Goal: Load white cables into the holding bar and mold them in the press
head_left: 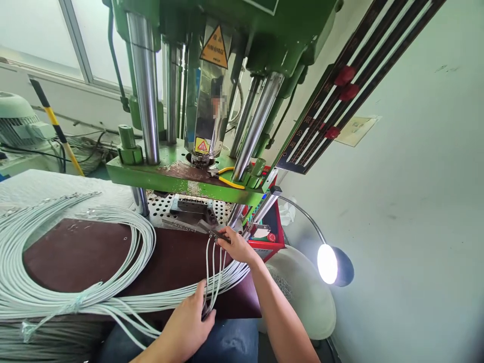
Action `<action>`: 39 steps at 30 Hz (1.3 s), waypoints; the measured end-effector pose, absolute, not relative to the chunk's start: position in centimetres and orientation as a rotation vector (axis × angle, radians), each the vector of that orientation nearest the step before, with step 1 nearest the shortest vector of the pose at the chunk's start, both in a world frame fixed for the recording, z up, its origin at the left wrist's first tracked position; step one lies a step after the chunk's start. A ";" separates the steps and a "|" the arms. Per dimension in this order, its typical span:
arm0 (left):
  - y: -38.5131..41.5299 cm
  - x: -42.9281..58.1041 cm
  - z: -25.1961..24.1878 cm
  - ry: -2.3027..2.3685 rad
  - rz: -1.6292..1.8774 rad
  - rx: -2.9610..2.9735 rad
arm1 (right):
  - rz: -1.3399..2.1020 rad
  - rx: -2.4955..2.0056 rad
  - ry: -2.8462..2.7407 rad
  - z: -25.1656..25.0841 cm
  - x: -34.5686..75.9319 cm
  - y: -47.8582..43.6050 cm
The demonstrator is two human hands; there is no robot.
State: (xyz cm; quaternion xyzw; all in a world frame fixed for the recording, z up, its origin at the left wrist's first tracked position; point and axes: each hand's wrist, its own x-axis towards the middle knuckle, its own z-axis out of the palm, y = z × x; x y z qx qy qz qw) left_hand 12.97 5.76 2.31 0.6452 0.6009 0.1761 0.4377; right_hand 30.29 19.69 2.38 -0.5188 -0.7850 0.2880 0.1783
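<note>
My right hand (237, 245) is closed on the near end of a dark metal bar (212, 231), in front of the press opening. Several white cables (214, 262) hang down from the bar, their upper ends at its edge. Lower down, my left hand (191, 315) is wrapped round the lower stretch of these cables; part of its grip is hidden. Another flat metal strip (179, 225) lies just left of the bar. Under the press plate sits a metal die block (192, 204). A large tied coil of white cable (145, 242) rests on the brown table top (177, 252).
The green press (181, 179) stands ahead, with yellow-handled pliers (229, 180) on its plate. To the right are a red control box (278, 232), a lit lamp (327, 263) and a pale round bin (313, 297). A black-and-yellow pole (56, 126) leans at the left.
</note>
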 end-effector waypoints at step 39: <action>8.7 9.6 3.0 0.707 0.591 0.646 | 0.824 -1.408 -2.388 8.1 28.3 20.4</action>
